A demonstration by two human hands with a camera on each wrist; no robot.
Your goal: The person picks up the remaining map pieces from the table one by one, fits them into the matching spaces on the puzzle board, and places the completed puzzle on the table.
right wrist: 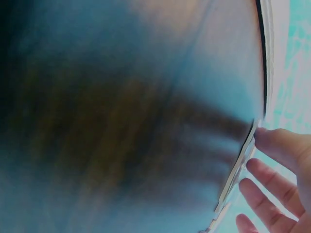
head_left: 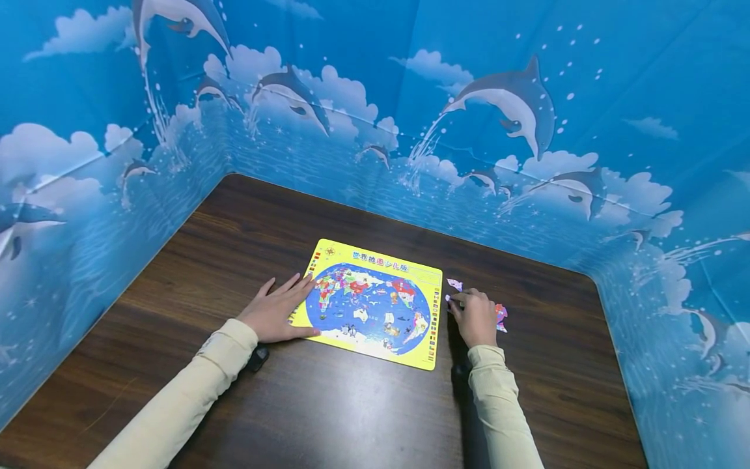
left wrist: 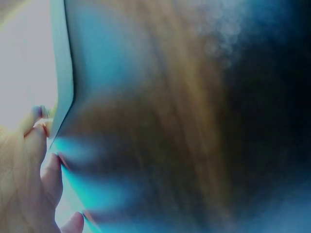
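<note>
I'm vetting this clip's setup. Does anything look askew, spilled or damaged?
I see nothing spilled or damaged. Only the loose pieces stand out mildly: they lie scattered on the table beside the right hand, off the yellow map board.

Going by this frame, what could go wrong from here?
1. The right grip might knock the small loose piece just beyond it or the red-topped piece beside it.
2. The partly covered piece could be fumbled; whether it is pinched is unclear.
3. The map board may slide if the left grip, resting across its edge, shifts.
</note>
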